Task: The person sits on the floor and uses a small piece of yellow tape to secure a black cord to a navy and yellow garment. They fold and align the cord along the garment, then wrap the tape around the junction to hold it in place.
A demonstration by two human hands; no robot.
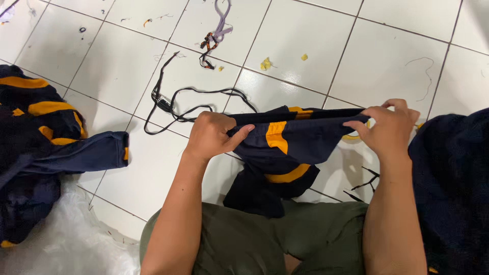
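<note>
Both hands (pixel 211 135) (pixel 389 127) pinch navy-yellow garment (pixel 285 147) taut.

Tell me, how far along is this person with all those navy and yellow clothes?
Looks done: a pile of navy and yellow garments lies on the tiled floor to the left, partly on clear plastic. In hand: the left hand and right hand hold one such garment stretched between them. Possibly left: a dark heap at the right. Which pile is finished is a guess.
</note>
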